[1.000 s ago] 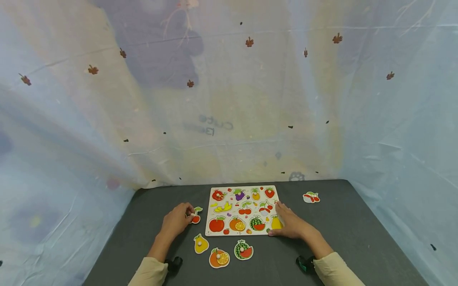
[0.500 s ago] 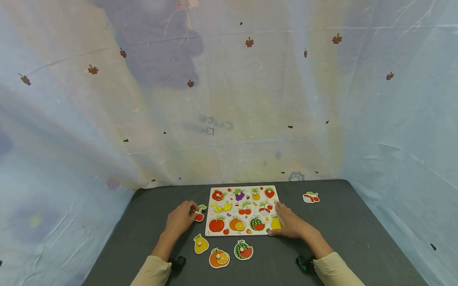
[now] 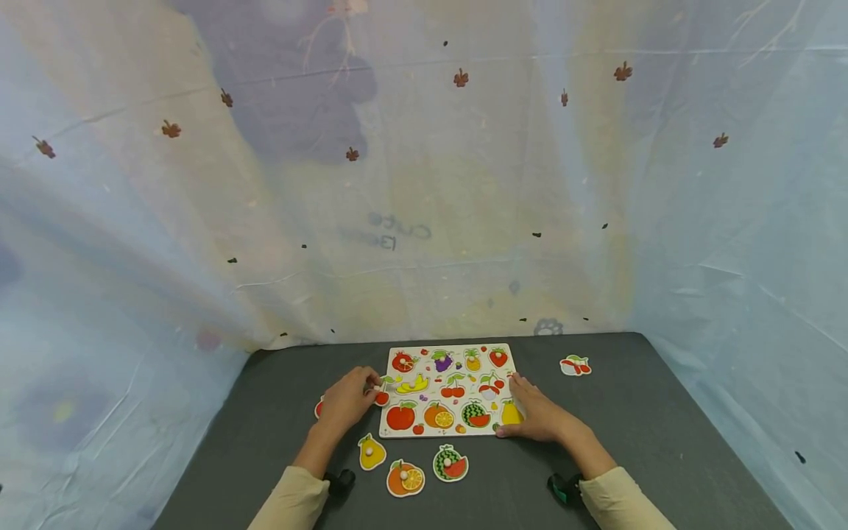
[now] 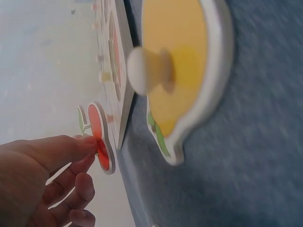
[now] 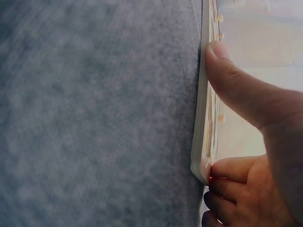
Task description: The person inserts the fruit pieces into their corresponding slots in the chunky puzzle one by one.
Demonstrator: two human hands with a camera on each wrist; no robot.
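Note:
My left hand (image 3: 347, 397) pinches a cherry puzzle piece (image 3: 382, 398) between thumb and fingers at the left edge of the fruit puzzle board (image 3: 397, 433). In the left wrist view, the cherry piece (image 4: 100, 137) is tilted upright and apart from the board. My right hand (image 3: 543, 414) rests along the board's right edge. Its thumb touches the near edge and its fingers the right side, as the right wrist view shows at the board's rim (image 5: 201, 118). Pieces with knobs sit in the board's far row.
In front of the board lie a pear piece (image 3: 372, 453), an orange piece (image 3: 405, 480) and a watermelon piece (image 3: 451, 465), each with a knob. A red-and-white fruit piece (image 3: 576, 365) lies at the far right. Behind my left hand a red piece (image 3: 319, 408) partly shows.
My left hand has moved right with the cherry piece, from the mat to the board's left edge. A red piece behind it has come into sight. My right hand has stayed put.

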